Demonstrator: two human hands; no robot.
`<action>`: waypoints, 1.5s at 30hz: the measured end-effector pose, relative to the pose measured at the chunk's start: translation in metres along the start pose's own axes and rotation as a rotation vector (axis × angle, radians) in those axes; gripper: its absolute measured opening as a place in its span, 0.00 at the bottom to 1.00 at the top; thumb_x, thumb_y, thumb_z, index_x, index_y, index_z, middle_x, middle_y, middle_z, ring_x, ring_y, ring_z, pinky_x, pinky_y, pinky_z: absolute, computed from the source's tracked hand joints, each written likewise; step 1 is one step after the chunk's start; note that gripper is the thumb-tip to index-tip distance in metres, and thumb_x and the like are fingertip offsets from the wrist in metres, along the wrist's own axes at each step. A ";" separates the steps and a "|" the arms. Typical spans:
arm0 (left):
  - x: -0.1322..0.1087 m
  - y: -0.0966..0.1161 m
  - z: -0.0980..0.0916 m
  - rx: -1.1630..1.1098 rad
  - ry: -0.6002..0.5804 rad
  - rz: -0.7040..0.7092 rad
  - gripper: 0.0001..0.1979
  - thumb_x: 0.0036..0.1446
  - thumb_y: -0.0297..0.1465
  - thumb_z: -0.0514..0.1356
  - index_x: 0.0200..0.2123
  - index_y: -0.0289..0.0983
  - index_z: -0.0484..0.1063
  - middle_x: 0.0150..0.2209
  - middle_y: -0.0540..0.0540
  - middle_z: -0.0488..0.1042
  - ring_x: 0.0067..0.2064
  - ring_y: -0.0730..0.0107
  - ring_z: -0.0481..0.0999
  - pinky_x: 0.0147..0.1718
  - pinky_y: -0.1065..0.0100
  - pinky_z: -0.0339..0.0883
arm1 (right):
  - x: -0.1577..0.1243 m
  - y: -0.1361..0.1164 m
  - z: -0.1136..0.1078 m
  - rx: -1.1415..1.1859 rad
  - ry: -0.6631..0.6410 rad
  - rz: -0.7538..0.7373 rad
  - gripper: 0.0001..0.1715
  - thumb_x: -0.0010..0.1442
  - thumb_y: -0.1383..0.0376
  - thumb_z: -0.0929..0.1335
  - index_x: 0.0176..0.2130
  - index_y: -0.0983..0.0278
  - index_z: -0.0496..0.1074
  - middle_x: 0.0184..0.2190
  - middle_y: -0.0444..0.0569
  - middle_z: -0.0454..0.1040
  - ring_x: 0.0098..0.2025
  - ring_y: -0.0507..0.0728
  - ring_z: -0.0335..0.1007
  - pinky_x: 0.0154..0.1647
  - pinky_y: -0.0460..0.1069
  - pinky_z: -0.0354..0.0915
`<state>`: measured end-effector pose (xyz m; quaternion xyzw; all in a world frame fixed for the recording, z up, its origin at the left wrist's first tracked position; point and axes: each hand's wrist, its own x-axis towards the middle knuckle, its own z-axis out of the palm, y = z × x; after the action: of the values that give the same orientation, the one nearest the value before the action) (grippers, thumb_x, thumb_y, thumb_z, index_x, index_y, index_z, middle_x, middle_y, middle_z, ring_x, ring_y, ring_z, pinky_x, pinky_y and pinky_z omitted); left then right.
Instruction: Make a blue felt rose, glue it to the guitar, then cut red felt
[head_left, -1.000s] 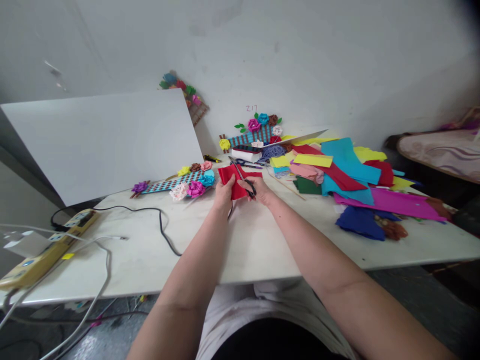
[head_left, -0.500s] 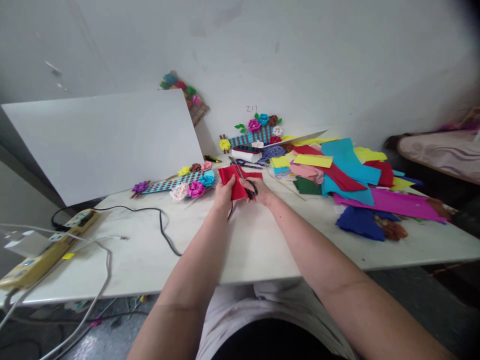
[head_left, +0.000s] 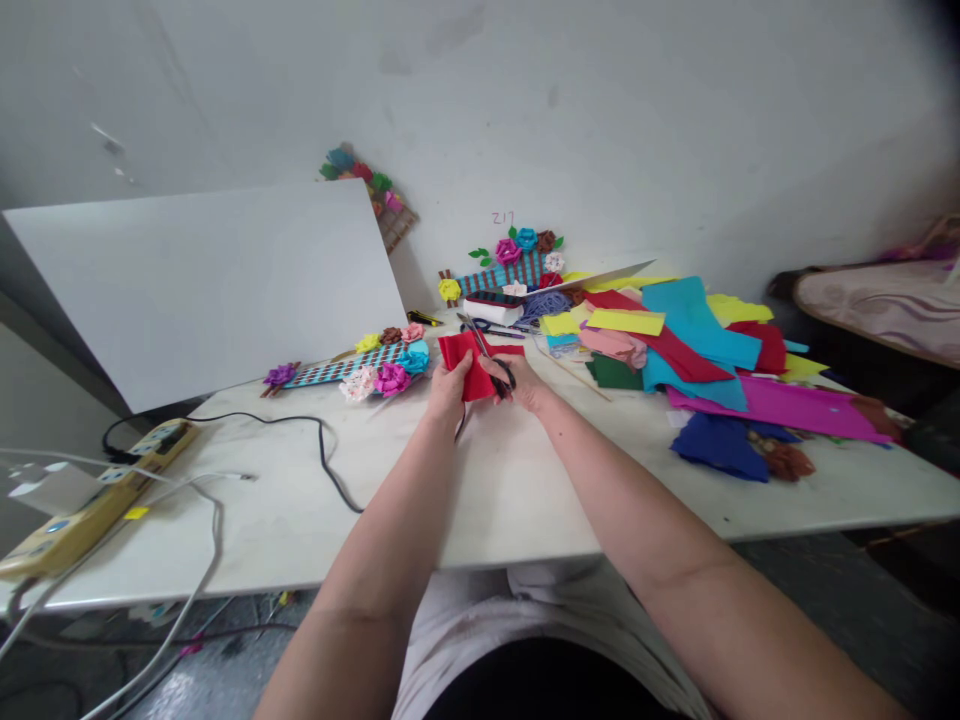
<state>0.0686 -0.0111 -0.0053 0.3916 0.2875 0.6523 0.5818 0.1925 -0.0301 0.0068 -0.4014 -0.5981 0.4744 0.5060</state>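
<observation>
Red paper (head_left: 477,378), folded, is pinched in my left hand (head_left: 448,386) above the white table, in the middle of the view. My right hand (head_left: 517,380) is closed round the dark handles of a pair of scissors (head_left: 504,376). The blades point up and away from me, lying across the red paper. More red paper shows behind the scissors, beside my right hand. Whether the blades are parted is too small to tell.
Left of my hands lies a woven strip with paper flowers (head_left: 349,366). Colourful paper sheets (head_left: 697,330) are piled at the right. A yellow power strip (head_left: 97,500) with cables lies at the left. A white board (head_left: 210,290) leans against the wall.
</observation>
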 end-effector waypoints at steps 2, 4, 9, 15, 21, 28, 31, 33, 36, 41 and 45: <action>0.000 0.000 0.000 0.007 0.004 0.003 0.21 0.36 0.37 0.71 0.33 0.34 0.71 0.30 0.45 0.77 0.30 0.66 0.76 0.35 0.64 0.70 | 0.000 0.001 0.000 -0.001 -0.002 -0.002 0.26 0.45 0.46 0.71 0.22 0.64 0.62 0.10 0.40 0.63 0.11 0.50 0.63 0.07 0.42 0.46; 0.000 -0.001 -0.001 0.010 0.005 0.005 0.21 0.36 0.37 0.71 0.34 0.34 0.71 0.30 0.45 0.77 0.31 0.65 0.76 0.36 0.64 0.70 | 0.001 0.001 0.000 -0.005 0.001 -0.004 0.26 0.45 0.46 0.72 0.22 0.64 0.62 0.10 0.40 0.63 0.11 0.50 0.63 0.07 0.42 0.46; 0.001 -0.002 -0.002 0.010 -0.028 -0.002 0.21 0.37 0.37 0.71 0.34 0.34 0.72 0.32 0.44 0.77 0.31 0.65 0.77 0.36 0.63 0.70 | 0.000 -0.001 0.000 -0.012 0.006 -0.009 0.26 0.46 0.47 0.72 0.21 0.64 0.61 0.09 0.39 0.63 0.10 0.50 0.62 0.07 0.42 0.46; -0.001 -0.001 0.000 0.001 -0.018 -0.005 0.21 0.36 0.37 0.71 0.34 0.34 0.71 0.30 0.45 0.77 0.29 0.67 0.76 0.33 0.65 0.70 | 0.002 0.002 -0.001 -0.012 0.007 -0.018 0.24 0.47 0.49 0.71 0.21 0.63 0.61 0.09 0.39 0.63 0.11 0.50 0.62 0.07 0.42 0.46; 0.000 -0.001 0.000 0.006 -0.018 0.002 0.21 0.36 0.37 0.71 0.34 0.34 0.71 0.30 0.45 0.77 0.29 0.67 0.76 0.33 0.65 0.70 | 0.002 0.003 0.000 -0.005 0.015 -0.022 0.24 0.46 0.50 0.72 0.20 0.64 0.61 0.09 0.39 0.63 0.09 0.49 0.60 0.07 0.41 0.45; -0.001 0.000 0.000 0.017 -0.046 0.007 0.21 0.37 0.39 0.71 0.32 0.34 0.70 0.28 0.45 0.76 0.26 0.67 0.75 0.29 0.65 0.70 | 0.001 0.001 0.000 0.018 0.012 -0.033 0.23 0.47 0.51 0.72 0.20 0.64 0.61 0.09 0.39 0.63 0.10 0.48 0.59 0.07 0.41 0.45; -0.001 -0.001 0.000 0.029 -0.055 0.006 0.21 0.38 0.39 0.70 0.33 0.34 0.70 0.27 0.46 0.76 0.25 0.67 0.75 0.29 0.65 0.69 | 0.001 0.002 -0.001 0.019 0.011 -0.023 0.23 0.46 0.51 0.72 0.20 0.64 0.61 0.10 0.39 0.63 0.10 0.48 0.59 0.07 0.41 0.46; -0.001 0.000 0.000 0.029 -0.059 0.005 0.21 0.38 0.39 0.70 0.33 0.34 0.70 0.27 0.46 0.76 0.25 0.67 0.75 0.28 0.65 0.69 | 0.002 0.002 0.000 0.021 0.011 -0.023 0.23 0.46 0.51 0.72 0.20 0.64 0.61 0.10 0.39 0.63 0.10 0.47 0.59 0.07 0.41 0.46; -0.001 0.000 0.000 0.022 -0.054 0.002 0.20 0.37 0.39 0.70 0.32 0.34 0.70 0.26 0.46 0.75 0.24 0.68 0.74 0.27 0.66 0.69 | 0.002 0.002 0.001 0.022 0.013 -0.029 0.23 0.46 0.51 0.72 0.20 0.64 0.62 0.10 0.39 0.63 0.10 0.47 0.59 0.07 0.41 0.46; -0.001 0.000 0.000 0.013 -0.033 0.001 0.21 0.36 0.38 0.70 0.32 0.34 0.70 0.27 0.46 0.76 0.26 0.68 0.75 0.29 0.66 0.69 | 0.002 0.002 0.002 0.020 0.009 -0.038 0.22 0.46 0.53 0.72 0.20 0.64 0.61 0.10 0.38 0.62 0.10 0.47 0.59 0.07 0.41 0.46; -0.001 0.000 0.000 0.021 -0.035 0.000 0.21 0.37 0.39 0.70 0.33 0.34 0.70 0.27 0.46 0.75 0.26 0.67 0.75 0.31 0.63 0.70 | 0.003 0.003 0.002 0.024 0.005 -0.036 0.21 0.46 0.53 0.72 0.20 0.64 0.61 0.10 0.38 0.62 0.10 0.47 0.59 0.07 0.41 0.46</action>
<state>0.0685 -0.0122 -0.0053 0.4090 0.2841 0.6424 0.5826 0.1903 -0.0270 0.0048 -0.3856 -0.5984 0.4712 0.5208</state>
